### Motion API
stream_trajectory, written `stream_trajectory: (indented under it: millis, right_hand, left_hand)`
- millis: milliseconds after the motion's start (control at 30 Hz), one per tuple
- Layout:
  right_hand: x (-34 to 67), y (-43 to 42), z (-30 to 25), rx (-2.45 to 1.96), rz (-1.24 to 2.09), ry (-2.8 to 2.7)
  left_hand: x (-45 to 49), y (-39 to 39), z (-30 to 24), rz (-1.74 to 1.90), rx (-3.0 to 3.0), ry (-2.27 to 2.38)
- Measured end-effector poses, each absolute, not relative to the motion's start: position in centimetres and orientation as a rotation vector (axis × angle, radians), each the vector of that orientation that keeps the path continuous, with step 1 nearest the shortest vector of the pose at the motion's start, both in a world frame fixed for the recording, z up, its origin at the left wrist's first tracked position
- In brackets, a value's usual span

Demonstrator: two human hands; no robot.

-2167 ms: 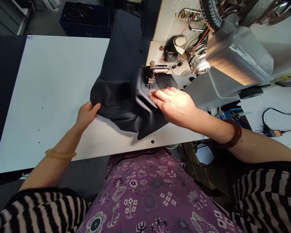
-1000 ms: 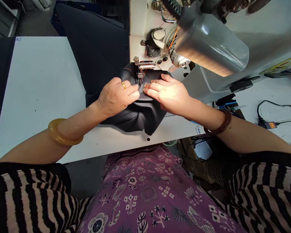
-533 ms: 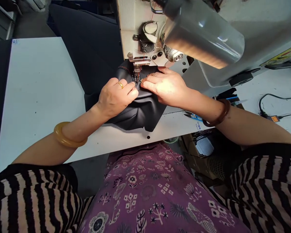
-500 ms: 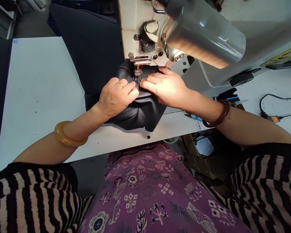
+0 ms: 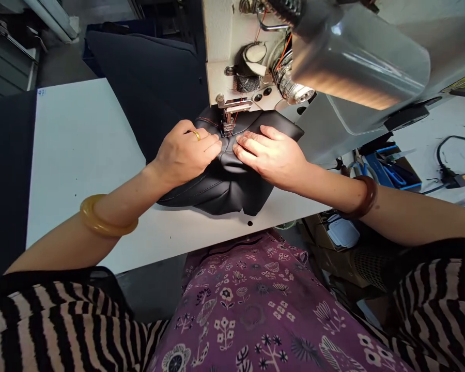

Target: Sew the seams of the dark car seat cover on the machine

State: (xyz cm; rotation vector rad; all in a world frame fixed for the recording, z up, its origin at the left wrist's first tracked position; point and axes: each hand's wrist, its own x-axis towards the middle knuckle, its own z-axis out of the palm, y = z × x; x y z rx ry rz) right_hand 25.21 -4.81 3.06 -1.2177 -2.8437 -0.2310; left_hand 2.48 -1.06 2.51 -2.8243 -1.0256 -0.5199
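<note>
Black leather-like fabric [image 5: 251, 188] with stitched seams lies bunched under the presser foot [image 5: 228, 124] of a sewing machine [image 5: 219, 57]. Left of the foot, my left hand [image 5: 188, 154] is closed on the fabric, fingers curled and thumb pressed in. My right hand [image 5: 273, 156] lies on the fabric to the right of the foot, its fingers stretched out and slightly spread. Orange thread runs down to the needle area, and a line of orange stitching shows behind my left hand. The needle tip is too small to make out.
Large dark fabric [image 5: 151, 77] drapes over the white table [image 5: 73, 155] at the back left. A clear cylindrical cover [image 5: 364, 57] hangs over the machine's right side. A blue box of tools [image 5: 397, 165] and a black cable [image 5: 442, 155] lie at right.
My right hand has flattened and moved slightly back from the foot, baring more fabric behind it. My left hand stays beside the foot. The whole view has shifted a little.
</note>
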Motion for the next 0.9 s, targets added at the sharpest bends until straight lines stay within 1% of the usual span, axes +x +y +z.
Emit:
stream_trajectory:
  millis: [100,200,500,700,900]
  right_hand:
    - [25.4,-4.5,3.4,-1.204,-0.128,-2.843]
    - [25.5,-3.9,3.8,-1.19,-0.106,-2.871]
    - [26.0,-2.7,5.0,-1.081,-0.217,-3.072]
    - [26.1,-2.2,5.1,-0.998,-0.364,-3.141]
    - [26.0,-2.0,5.3,-1.01,-0.301,-3.131]
  left_hand:
    - [2.8,-1.6,2.5,-0.28,-2.689,-0.961]
    - [2.8,-2.0,2.3,-0.261,-2.636,-0.996]
    - [3.6,-2.8,1.5,-0.26,-2.575,-1.145]
    - [3.7,-3.3,1.1,-0.31,-2.585,-1.207]
    - [4.0,-3.6,-0.6,-0.461,-2.474,-1.138]
